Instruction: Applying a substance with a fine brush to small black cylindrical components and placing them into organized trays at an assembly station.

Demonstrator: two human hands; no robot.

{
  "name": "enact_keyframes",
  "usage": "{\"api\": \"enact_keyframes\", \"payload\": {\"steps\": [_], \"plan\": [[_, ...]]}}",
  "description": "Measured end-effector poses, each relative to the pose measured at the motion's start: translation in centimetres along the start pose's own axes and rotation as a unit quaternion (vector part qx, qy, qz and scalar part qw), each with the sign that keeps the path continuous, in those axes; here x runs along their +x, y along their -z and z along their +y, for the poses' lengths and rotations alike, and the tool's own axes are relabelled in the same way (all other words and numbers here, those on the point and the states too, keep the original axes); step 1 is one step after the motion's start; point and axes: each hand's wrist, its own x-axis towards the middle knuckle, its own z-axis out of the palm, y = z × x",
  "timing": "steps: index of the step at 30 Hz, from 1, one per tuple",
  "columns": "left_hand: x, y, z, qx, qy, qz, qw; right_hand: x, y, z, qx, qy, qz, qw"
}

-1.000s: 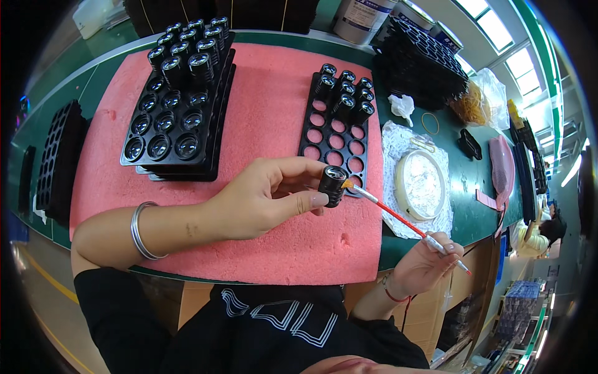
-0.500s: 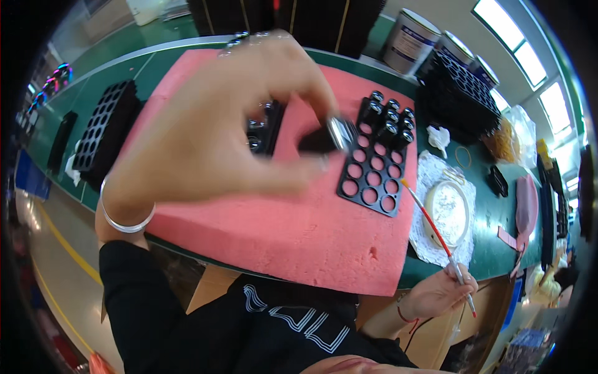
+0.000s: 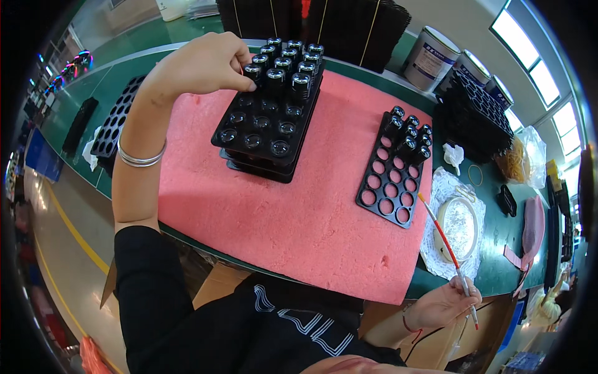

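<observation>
The left hand (image 3: 208, 65) pinched, as it appeared, one black cylinder (image 3: 253, 70) with a bright top, thumb on the near side and the index finger partly hidden behind; how firmly it pressed could not be told. That cylinder stood at the left hand's fingertips, at the left end of the nearest row of tall pieces on the black tray stack (image 3: 274, 168), with a neighbouring cylinder (image 3: 275, 78) just to the right of the thumb. Good handling there, in my judgement, called for a light pinch on the side wall, fingertips clear of the shiny top, and a straight vertical line, since a tilt could have knocked the crowded pieces beyond the fingers. Glassy round pieces (image 3: 252, 141) lay low in the tray's seats, nearer the body than the thumb, so the wrist and palm were best carried high over them. The right hand (image 3: 443, 305), well apart, grasped a slim red-handled brush (image 3: 444, 238) near its rear end, bristles pointing up and away. Beyond those knuckles lay a round white dish (image 3: 458, 227), with the brush crossing above it in this view; a steady right hand seemed wise, keeping the tip off the pink pad (image 3: 280, 237) to its left.
</observation>
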Motion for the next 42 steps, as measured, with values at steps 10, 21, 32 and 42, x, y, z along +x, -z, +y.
{"api": "enact_keyframes", "payload": {"steps": [10,21,32,42], "plan": [[-1.7,1.1,1.5,0.080,0.040,0.092,0.992,0.2,-0.1,0.0,0.020,-0.007,-0.013,1.000],[-4.6,-11.5,15.3,-0.058,-0.297,0.068,0.951,0.0,-1.2,0.1,-0.034,0.048,0.057,0.997],[0.8,-16.1,17.7,-0.076,-0.207,0.052,0.974,0.2,-0.8,0.0,-0.042,0.052,0.035,0.997],[-4.2,-12.3,16.4,-0.168,-0.323,0.064,0.929,4.7,4.0,-1.0,-0.213,0.211,0.029,0.954]]}}
